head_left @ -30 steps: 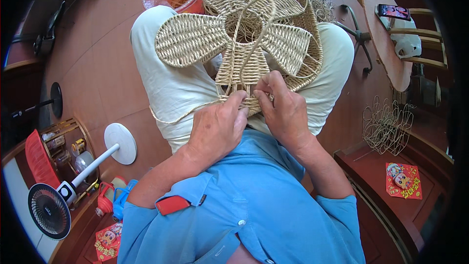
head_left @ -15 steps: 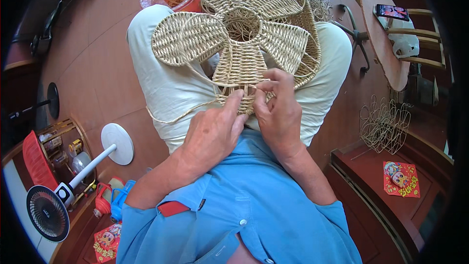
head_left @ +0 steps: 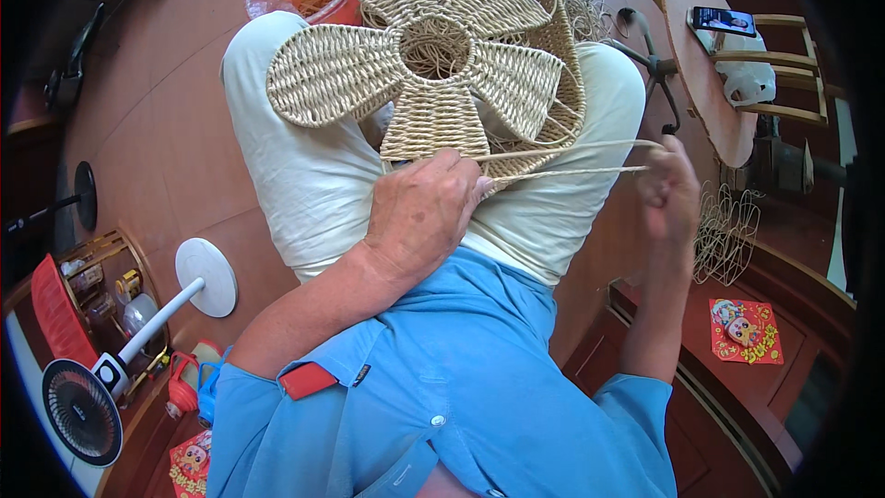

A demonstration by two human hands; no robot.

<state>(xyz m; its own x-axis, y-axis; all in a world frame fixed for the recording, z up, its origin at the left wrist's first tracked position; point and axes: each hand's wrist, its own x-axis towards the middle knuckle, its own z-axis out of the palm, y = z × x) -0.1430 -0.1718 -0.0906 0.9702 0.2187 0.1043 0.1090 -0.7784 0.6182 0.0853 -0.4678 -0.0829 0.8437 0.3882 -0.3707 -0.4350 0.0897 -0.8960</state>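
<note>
A woven straw flower piece (head_left: pixel 336 76) with several petals round an open centre ring lies over my lap. Its near petal reaches toward my waist, and my left hand (head_left: pixel 422 203) is closed on that petal's lower end, hiding it. Out to the right, my right hand (head_left: pixel 670 186) is closed on a straw cord (head_left: pixel 576 148), drawn out in a loop whose two strands run back to the petal beside my left fingers. Under the far-right petals sits a woven basket-like piece (head_left: pixel 570 65), and wire frame rods show on the right-hand petals.
Behind my knees stand a red tub (head_left: pixel 346 11) and a heap of loose cord (head_left: pixel 587 9). To the right are a round table (head_left: pixel 680 28) with a phone (head_left: pixel 724 20), a wooden chair (head_left: pixel 784 60) and a bundle of wire frames (head_left: pixel 728 231). A white fan (head_left: pixel 83 410) stands at the left.
My right hand has swung from the petal out to the right, drawing the cord into a long loop. My left hand has shifted over the petal's end. The whole view has moved slightly.
</note>
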